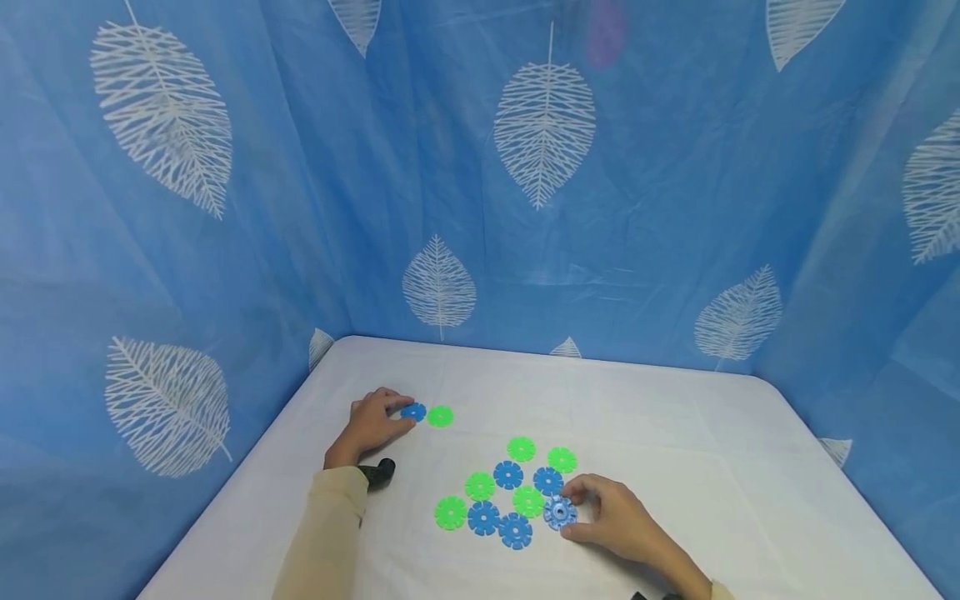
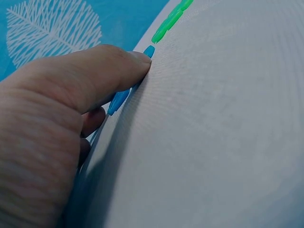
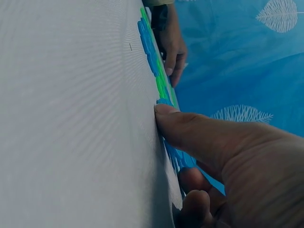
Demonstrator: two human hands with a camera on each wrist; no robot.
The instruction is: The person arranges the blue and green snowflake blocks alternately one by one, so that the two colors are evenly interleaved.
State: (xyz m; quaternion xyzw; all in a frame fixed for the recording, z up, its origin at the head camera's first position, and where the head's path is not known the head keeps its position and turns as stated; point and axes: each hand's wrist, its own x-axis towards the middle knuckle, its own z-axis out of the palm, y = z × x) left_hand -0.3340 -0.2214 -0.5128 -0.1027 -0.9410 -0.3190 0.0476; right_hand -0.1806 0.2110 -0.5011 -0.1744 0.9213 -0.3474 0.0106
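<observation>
At the table's back left, my left hand point(image 1: 375, 423) pinches a blue notched building disc point(image 1: 413, 412) between thumb and fingers. In the left wrist view the thumb lies over this blue disc point(image 2: 119, 100), which is low against the tabletop. A green notched disc point(image 1: 440, 416) lies just right of it. My right hand point(image 1: 611, 518) grips another blue notched disc point(image 1: 559, 512) by its edges, thumb at the near side and forefinger at the far side. This one looks paler and shinier, with a ringed centre. The right wrist view shows the thumb mostly covering it.
Several green discs point(image 1: 480, 486) and blue discs point(image 1: 483, 517) lie flat in a loose cluster left of my right hand. They sit on a white-covered table point(image 1: 675, 433). Blue curtains point(image 1: 637, 250) with white leaf prints stand behind and along both sides.
</observation>
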